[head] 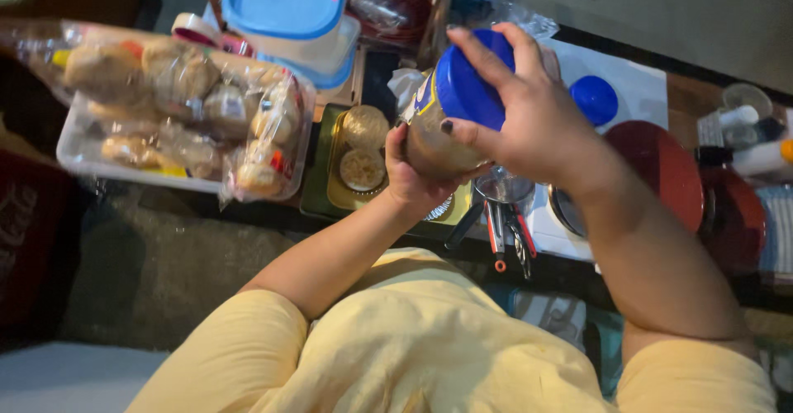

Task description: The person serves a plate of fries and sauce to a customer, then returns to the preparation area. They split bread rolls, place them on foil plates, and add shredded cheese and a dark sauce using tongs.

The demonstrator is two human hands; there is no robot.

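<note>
- The left hand (409, 178) grips the lower body of a clear jar (438, 136) of tan contents; its fingers are wrapped around the glass from below and behind.
- The right hand (529, 120) sits on the jar's blue lid (467, 91); its fingers are spread over the lid's rim and closed against it, thumb on the near side.
- The jar is tilted, lid pointing up and to the right, held in the air above the table (644, 83).
- Just below the left fingers lies a green tray (318, 190) with two round crackers.
- Further out past the left fingers stands a white tray (78, 153) carrying a clear bag of buns (182, 107).
- Beyond the fingertips of both hands are stacked blue-lidded containers (289, 12).
- Past the right fingers sit a small blue cap (593, 99) and a red pot lid (661, 169).
- Below the right wrist lie red-handled tongs (508, 231).
</note>
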